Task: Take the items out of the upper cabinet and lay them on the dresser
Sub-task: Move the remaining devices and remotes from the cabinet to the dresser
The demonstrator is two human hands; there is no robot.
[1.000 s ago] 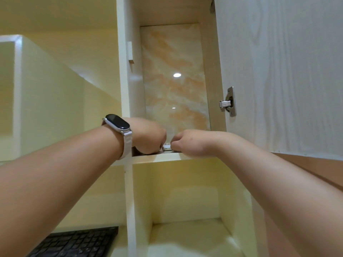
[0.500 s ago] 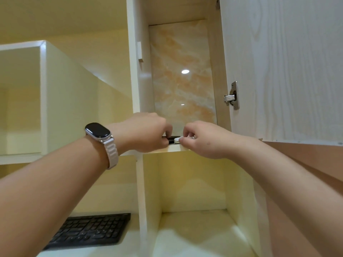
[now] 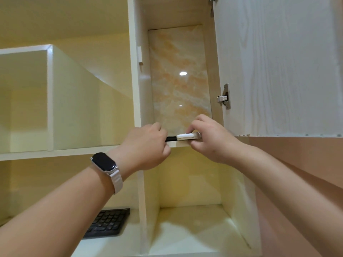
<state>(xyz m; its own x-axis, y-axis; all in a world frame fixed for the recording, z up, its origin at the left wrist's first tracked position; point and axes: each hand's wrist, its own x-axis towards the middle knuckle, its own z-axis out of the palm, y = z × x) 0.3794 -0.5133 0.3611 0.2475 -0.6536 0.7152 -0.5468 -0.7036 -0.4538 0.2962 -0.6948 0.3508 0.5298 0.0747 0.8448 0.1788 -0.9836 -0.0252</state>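
The upper cabinet point(image 3: 178, 17) stands open, with a marble-patterned back panel. At its front shelf edge point(image 3: 181, 144) both my hands meet. My right hand point(image 3: 209, 140) is closed on a flat white item point(image 3: 186, 136), held level just above the shelf edge. My left hand point(image 3: 146, 147), with a smartwatch on the wrist, is closed on a thin black item point(image 3: 170, 139) that pokes out toward the white one. The two items touch or nearly touch end to end. The rest of the black item is hidden in my fist.
The white cabinet door point(image 3: 278, 67) hangs open on the right, its hinge point(image 3: 224, 97) facing in. Open cream shelves point(image 3: 55, 151) lie to the left. Below, a black keyboard point(image 3: 108, 222) sits on the dresser surface point(image 3: 185, 236).
Both hands have drawn back from inside the cabinet to the shelf edge. The white and black items have come out into view in my fingers. The view has shifted slightly.
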